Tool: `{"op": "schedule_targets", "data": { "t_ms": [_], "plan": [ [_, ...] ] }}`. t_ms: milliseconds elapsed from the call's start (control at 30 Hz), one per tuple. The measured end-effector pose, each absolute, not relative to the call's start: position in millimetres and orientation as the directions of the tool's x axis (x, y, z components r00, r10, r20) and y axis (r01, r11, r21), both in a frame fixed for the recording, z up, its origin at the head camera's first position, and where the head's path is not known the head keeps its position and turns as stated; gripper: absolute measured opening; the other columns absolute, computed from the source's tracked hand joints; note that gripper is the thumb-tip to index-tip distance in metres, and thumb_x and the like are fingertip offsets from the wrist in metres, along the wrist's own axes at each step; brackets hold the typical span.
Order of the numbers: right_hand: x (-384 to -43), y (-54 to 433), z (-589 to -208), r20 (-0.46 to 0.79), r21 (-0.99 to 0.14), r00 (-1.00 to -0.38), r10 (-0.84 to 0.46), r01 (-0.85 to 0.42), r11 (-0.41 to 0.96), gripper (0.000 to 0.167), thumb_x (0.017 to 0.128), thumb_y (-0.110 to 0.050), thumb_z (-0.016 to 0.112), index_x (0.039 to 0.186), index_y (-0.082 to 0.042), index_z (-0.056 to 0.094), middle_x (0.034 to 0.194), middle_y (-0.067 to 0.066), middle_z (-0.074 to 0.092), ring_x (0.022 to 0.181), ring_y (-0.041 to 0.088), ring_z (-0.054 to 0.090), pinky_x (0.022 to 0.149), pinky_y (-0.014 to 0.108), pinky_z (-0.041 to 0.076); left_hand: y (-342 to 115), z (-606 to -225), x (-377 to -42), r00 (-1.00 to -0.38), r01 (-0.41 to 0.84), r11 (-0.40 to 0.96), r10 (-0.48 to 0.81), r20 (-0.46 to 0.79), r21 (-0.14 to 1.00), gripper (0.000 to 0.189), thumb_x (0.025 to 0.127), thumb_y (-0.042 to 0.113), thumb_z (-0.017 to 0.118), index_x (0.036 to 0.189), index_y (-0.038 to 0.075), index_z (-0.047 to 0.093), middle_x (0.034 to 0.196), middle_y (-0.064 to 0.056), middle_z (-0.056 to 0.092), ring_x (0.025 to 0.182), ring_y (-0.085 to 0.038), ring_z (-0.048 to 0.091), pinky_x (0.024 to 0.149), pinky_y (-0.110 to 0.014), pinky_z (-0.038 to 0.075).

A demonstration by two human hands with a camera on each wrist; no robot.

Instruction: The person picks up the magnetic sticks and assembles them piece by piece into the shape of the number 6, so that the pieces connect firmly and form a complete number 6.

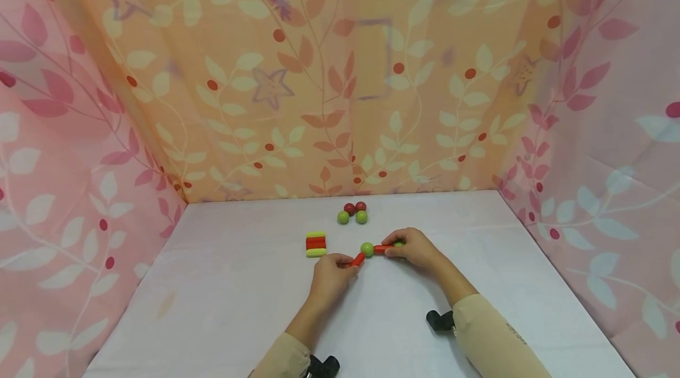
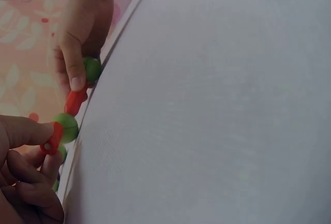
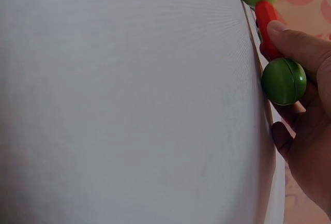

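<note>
Between finger and thumb, the left hand point(image 1: 330, 277) pinches a short red rod point(image 1: 358, 260) whose upper end meets a green ball point(image 1: 367, 249). A second red rod point(image 1: 381, 249) runs from that ball to the right hand point(image 1: 417, 248), which pinches it. At its far end sits another green ball point(image 3: 284, 81), partly covered by the right hand in the head view. In the left wrist view, the left hand's rod point(image 2: 51, 138) shows a round hole or pale dot at its free end and overlaps the middle ball point(image 2: 66, 127).
Left of the hands, red and yellow-green rods point(image 1: 316, 244) lie side by side on the white table point(image 1: 234, 307). Farther back sit two dark red balls point(image 1: 349, 209) and two green balls point(image 1: 343, 217). Patterned cloth point(image 1: 329, 71) stands behind and at both sides.
</note>
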State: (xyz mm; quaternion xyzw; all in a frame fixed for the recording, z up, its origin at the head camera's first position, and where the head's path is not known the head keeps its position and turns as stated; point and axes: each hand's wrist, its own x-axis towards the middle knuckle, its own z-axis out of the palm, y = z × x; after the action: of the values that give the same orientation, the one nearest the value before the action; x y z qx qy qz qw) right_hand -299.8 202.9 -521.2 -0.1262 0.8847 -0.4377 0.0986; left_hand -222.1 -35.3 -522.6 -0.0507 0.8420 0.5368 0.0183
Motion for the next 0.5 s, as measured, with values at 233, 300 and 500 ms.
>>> {"op": "schedule_targets", "data": {
  "t_ms": [233, 300, 500],
  "plan": [
    [-296.1, 199.4, -517.2, -0.050, -0.790, -0.943, -0.330, -0.165, 0.590, 0.021, 0.071, -0.031, 0.077, 0.091, -0.028, 0.070, 0.093, -0.011, 0.064, 0.095, 0.015, 0.053, 0.092, 0.041, 0.037, -32.4, -521.4, -221.4, -0.995, -0.096, 0.445, -0.070, -0.072, 0.890, 0.015, 0.075, 0.020, 0.075, 0.087, 0.014, 0.069, 0.074, 0.003, 0.062, 0.067, -0.013, 0.056, 0.060, -0.024, 0.050],
    [-295.9, 199.0, -516.8, -0.052, -0.787, -0.943, -0.328, -0.163, 0.595, 0.020, 0.072, -0.031, 0.077, 0.090, -0.029, 0.070, 0.093, -0.011, 0.064, 0.096, 0.015, 0.053, 0.092, 0.041, 0.037, -31.5, -520.8, -221.2, -0.994, -0.105, 0.451, -0.077, -0.079, 0.886, 0.015, 0.075, 0.021, 0.075, 0.087, 0.014, 0.069, 0.074, 0.003, 0.061, 0.067, -0.013, 0.056, 0.060, -0.024, 0.049],
    [-296.7, 197.5, -517.8, -0.054, -0.784, -0.950, -0.308, -0.151, 0.603, 0.019, 0.071, -0.033, 0.077, 0.089, -0.030, 0.070, 0.093, -0.011, 0.064, 0.097, 0.015, 0.053, 0.093, 0.043, 0.037, -28.0, -518.5, -220.9, -0.991, -0.130, 0.465, -0.092, -0.098, 0.876, 0.013, 0.073, 0.023, 0.077, 0.081, 0.016, 0.069, 0.073, 0.005, 0.061, 0.070, -0.014, 0.055, 0.061, -0.025, 0.048]
  ]
}}
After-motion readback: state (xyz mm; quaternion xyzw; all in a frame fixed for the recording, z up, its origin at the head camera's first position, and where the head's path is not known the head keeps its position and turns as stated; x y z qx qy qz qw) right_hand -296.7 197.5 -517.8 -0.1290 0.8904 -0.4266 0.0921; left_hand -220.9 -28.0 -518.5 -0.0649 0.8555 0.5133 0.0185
